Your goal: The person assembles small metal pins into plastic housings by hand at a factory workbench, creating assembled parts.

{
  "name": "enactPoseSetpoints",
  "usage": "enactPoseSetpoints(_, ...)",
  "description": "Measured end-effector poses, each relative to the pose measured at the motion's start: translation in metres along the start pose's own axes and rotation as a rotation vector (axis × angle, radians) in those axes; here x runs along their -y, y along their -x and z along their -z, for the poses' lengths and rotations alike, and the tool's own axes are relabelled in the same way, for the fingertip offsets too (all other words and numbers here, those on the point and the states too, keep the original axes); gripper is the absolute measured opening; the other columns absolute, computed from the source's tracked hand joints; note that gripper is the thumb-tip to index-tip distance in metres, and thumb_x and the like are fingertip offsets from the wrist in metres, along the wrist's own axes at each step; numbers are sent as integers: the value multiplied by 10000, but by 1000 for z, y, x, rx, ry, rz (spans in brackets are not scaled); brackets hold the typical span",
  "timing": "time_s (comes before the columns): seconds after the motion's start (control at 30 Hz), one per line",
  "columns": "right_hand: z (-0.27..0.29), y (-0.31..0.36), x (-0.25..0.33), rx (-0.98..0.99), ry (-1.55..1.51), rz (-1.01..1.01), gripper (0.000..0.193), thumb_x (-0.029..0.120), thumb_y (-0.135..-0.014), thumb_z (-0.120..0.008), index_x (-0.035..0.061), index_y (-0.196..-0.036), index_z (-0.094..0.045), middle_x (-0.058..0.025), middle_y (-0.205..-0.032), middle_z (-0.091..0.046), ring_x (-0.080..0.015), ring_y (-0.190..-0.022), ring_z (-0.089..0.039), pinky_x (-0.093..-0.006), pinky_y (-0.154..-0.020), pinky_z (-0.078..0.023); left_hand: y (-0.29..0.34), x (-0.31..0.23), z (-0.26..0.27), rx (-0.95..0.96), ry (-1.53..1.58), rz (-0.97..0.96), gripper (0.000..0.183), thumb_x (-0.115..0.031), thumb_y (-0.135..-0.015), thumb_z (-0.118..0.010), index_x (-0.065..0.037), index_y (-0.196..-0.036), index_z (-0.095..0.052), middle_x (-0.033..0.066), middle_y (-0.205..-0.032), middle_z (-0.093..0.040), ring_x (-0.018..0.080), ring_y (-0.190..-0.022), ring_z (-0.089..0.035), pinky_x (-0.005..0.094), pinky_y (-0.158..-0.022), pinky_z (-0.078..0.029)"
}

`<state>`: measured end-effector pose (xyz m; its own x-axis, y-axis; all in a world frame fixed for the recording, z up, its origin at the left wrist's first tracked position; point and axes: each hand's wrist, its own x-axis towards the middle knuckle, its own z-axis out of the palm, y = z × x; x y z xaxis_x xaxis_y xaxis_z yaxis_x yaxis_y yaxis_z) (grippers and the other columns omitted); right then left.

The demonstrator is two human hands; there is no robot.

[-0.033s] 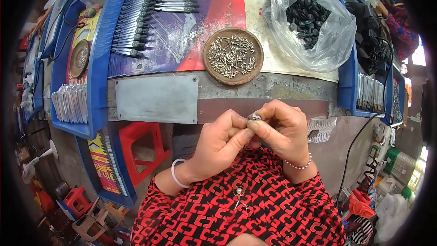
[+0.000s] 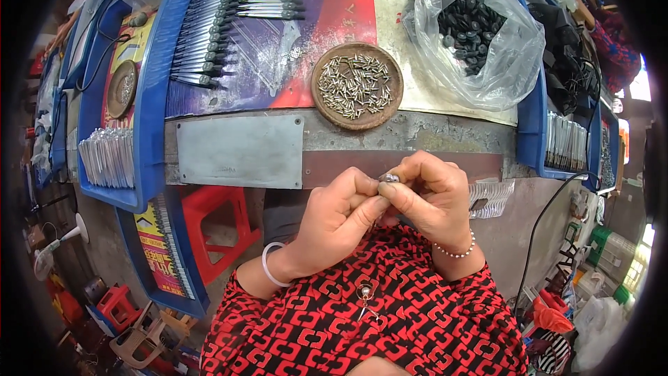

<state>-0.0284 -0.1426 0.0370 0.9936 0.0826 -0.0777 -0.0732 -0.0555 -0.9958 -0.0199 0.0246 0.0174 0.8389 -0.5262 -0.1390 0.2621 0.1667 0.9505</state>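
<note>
Both hands meet in front of my chest, below the bench edge. My right hand (image 2: 435, 198) pinches a small shiny metal part (image 2: 390, 178) between thumb and forefinger. Its exact kind is too small to tell. My left hand (image 2: 337, 219) is closed in a pinch, its fingertips against those of the right; what lies between them is hidden. Just beyond the hands, a round brown dish (image 2: 322, 108) holds many small metal pins (image 2: 355, 87).
A clear plastic bag (image 2: 518, 63) of black pieces (image 2: 473, 28) lies at the far right. Rows of metal rods with dark ends (image 2: 209, 35) cover the far left. Blue trays (image 2: 149, 97) flank the bench; a metal plate (image 2: 240, 153) and red stool (image 2: 240, 226) are left.
</note>
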Motion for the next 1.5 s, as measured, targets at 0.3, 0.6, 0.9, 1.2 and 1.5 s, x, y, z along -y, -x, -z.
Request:
enactPoseSetpoints(0.3,-1,1,-13,-22,-231,-27,120,61,-838,-646,-5,-777,-567,5,-599,-592,-25,-532,-553,-190,-434,-394,-5,0,0,47,490,172,246,-236,-975,-443,-1,-916,-491,115,-762,-629,161,-673,-647,239,-587,-519)
enactPoseSetpoints(0.6,28,-24,8,-21,310,199,95,79,-821,-619,-15,-807,-615,-14,-665,-578,-65,-593,-521,-218,-528,-419,-4,10,8,245,872,406,358,-352,-970,-429,-8,-1001,-524,62,-657,-552,41,-399,-348,168,-372,-283)
enactPoseSetpoints(0.9,104,-144,-11,-267,1454,183,109,109,-796,-530,2,-814,-516,-198,-762,-623,-393,-735,-603,-484,-641,-466,9,14,5,323,780,347,293,-313,-981,-426,-36,-1025,-512,12,-617,-448,26,-427,-273,171,-382,-219)
enactPoseSetpoints(1.2,99,-150,-22,-216,1518,126,79,40,-789,-452,-3,-844,-491,-220,-838,-607,-408,-807,-593,-504,-701,-455,18,13,9,265,758,281,297,-342,-974,-430,-53,-952,-491,-12,-619,-439,28,-449,-325,162,-412,-274)
enactPoseSetpoints(1.5,31,-20,25,-143,87,-18,323,-46,-775,-545,-59,-1097,-568,-59,-919,-585,-73,-721,-555,-189,-613,-450,10,11,20,235,769,242,275,-279,-991,-404,-26,-1020,-508,12,-615,-426,35,-453,-274,174,-395,-216)
